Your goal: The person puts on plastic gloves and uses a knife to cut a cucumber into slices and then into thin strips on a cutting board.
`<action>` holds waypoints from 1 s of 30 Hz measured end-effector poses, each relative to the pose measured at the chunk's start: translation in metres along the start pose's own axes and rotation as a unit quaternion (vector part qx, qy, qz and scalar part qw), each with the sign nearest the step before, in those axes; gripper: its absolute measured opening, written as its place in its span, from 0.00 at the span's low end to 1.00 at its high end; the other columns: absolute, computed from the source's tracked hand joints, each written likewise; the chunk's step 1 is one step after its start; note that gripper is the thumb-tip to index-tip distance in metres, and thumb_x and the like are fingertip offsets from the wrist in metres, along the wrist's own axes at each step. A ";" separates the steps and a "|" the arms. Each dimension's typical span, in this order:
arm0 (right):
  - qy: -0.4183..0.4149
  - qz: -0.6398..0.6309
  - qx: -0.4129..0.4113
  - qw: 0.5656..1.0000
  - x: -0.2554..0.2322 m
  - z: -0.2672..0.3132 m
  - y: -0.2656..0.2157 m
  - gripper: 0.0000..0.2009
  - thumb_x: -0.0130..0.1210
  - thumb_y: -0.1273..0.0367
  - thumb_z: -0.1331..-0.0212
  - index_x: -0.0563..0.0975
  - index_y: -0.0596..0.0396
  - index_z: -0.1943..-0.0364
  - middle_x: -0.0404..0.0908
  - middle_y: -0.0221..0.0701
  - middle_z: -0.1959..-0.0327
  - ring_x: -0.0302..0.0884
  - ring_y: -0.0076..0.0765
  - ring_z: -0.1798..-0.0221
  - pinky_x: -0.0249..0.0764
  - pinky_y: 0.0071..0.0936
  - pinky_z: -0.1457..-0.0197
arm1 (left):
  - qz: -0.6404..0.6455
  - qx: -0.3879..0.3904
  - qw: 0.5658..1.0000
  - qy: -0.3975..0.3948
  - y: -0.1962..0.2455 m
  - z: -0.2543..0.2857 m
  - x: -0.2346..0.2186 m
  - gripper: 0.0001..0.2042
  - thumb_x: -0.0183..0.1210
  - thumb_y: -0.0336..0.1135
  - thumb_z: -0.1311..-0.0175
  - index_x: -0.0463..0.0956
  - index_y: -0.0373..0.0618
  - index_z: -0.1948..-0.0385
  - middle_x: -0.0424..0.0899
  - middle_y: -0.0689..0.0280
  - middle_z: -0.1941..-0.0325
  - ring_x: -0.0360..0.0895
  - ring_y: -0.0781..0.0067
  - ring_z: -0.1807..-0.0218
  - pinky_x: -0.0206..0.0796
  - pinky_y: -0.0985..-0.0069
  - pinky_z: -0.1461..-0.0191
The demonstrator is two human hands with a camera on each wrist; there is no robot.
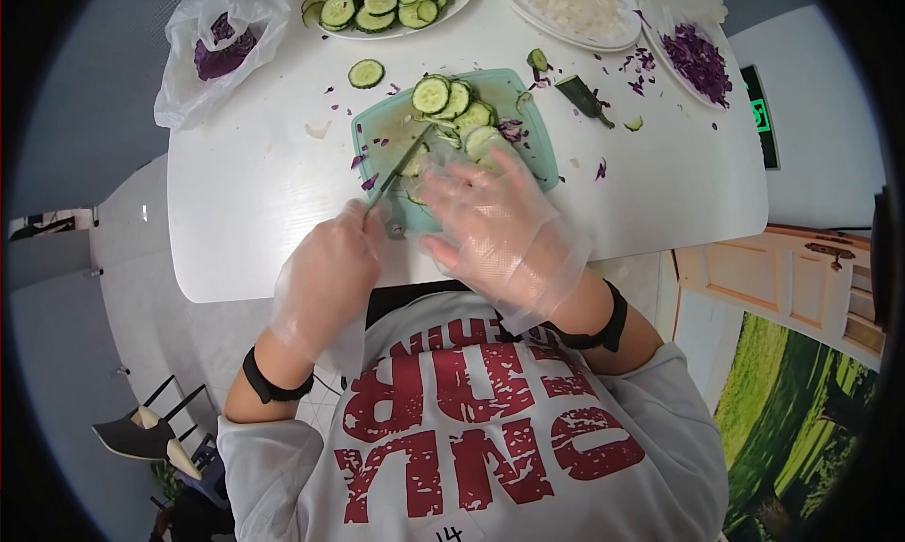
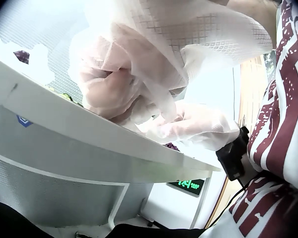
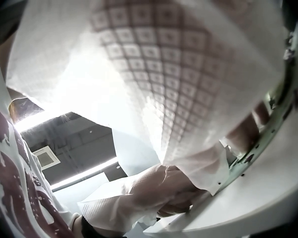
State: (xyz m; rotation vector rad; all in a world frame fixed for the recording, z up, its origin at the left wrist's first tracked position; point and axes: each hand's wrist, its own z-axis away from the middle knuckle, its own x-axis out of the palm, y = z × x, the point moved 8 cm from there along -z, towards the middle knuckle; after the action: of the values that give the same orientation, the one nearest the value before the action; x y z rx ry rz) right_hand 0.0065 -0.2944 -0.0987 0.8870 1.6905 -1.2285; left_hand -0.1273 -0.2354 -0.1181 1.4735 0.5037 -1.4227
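Mostly round, pale green cucumber slices [image 1: 459, 99] with thin dark rims

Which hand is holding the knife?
The left hand, its fingers curled round the knife. The right hand holds no knife; its fingers lie spread by the cucumber slices.

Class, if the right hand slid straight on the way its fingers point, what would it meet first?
Probably the cucumber slices just ahead of the right hand; whether its fingertips already touch them is unclear.

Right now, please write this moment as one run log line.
left grip: holds knife | right grip: over cucumber slices on board | cucumber stub: right of board
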 end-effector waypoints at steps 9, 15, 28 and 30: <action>0.063 0.022 -0.029 0.997 -0.002 0.007 -0.003 0.19 0.64 0.61 0.43 0.81 0.54 0.49 0.82 0.36 0.44 0.76 0.40 0.39 0.62 0.46 0.29 | 0.187 -0.082 0.979 -0.027 -0.016 0.016 0.003 0.13 0.53 0.38 0.26 0.75 0.36 0.68 0.76 0.41 0.77 0.76 0.36 0.73 0.66 0.54 0.70; 0.067 -0.013 -0.018 0.997 0.000 0.006 0.000 0.20 0.64 0.61 0.43 0.81 0.55 0.49 0.83 0.36 0.44 0.76 0.39 0.40 0.63 0.45 0.32 | 0.137 -0.049 0.989 -0.012 -0.012 0.011 0.005 0.15 0.52 0.40 0.26 0.75 0.37 0.69 0.77 0.42 0.76 0.75 0.34 0.70 0.66 0.52 0.68; 0.059 -0.011 -0.014 0.998 -0.002 0.005 -0.001 0.20 0.65 0.62 0.45 0.80 0.57 0.50 0.83 0.38 0.44 0.77 0.41 0.40 0.64 0.45 0.32 | 0.065 -0.040 0.997 -0.016 -0.007 0.008 0.000 0.17 0.51 0.42 0.26 0.75 0.37 0.70 0.78 0.42 0.78 0.77 0.36 0.72 0.68 0.51 0.69; 0.058 -0.008 -0.015 0.998 -0.002 0.005 -0.001 0.20 0.64 0.62 0.44 0.80 0.57 0.49 0.83 0.38 0.44 0.77 0.41 0.40 0.63 0.45 0.32 | 0.052 -0.034 0.998 -0.013 -0.005 0.007 -0.002 0.17 0.51 0.42 0.26 0.75 0.37 0.71 0.78 0.43 0.78 0.78 0.36 0.72 0.68 0.51 0.69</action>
State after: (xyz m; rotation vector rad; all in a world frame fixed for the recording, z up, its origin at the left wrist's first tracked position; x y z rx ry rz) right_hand 0.0073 -0.2995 -0.0971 0.9444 1.8070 -1.1799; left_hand -0.1357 -0.2382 -0.1172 1.4060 0.4485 -1.3295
